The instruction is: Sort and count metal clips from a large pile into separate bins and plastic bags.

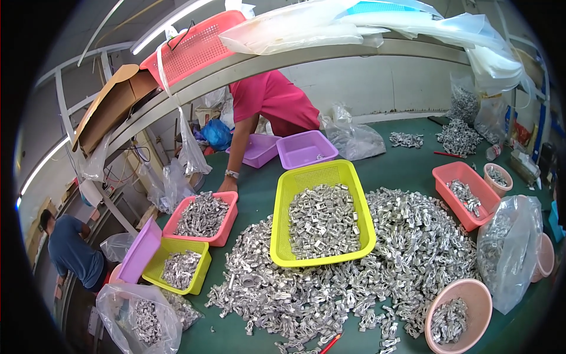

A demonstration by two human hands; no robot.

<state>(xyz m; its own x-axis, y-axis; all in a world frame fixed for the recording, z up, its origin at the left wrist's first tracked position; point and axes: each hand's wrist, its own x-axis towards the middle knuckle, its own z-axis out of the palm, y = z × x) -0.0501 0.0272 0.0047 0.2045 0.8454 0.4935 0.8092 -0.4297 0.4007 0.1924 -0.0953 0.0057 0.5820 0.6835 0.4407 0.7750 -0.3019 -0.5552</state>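
Observation:
Neither of my hands shows in the head view. In front of me a large heap of small grey metal parts (283, 301) spreads over the green table. On top of the heap rests a yellow-green basket (276, 236) with more of these parts (325, 221) in it. A red pencil (331, 344) lies at the heap's near edge. To the right of it stands a pink tub (479, 321), partly filled with the same parts. On the left, a pink-red basket (227, 231) and a smaller yellow-green basket (194, 287) also contain parts.
Across the table a person in a pink shirt (274, 100) reaches a hand (228, 184) to the pink-red basket. Purple trays (306, 147) stand nearby. Plastic bags of parts (504, 253) flank the heap. Overhead runs a shelf beam (247, 62). Another person (73, 248) is far left.

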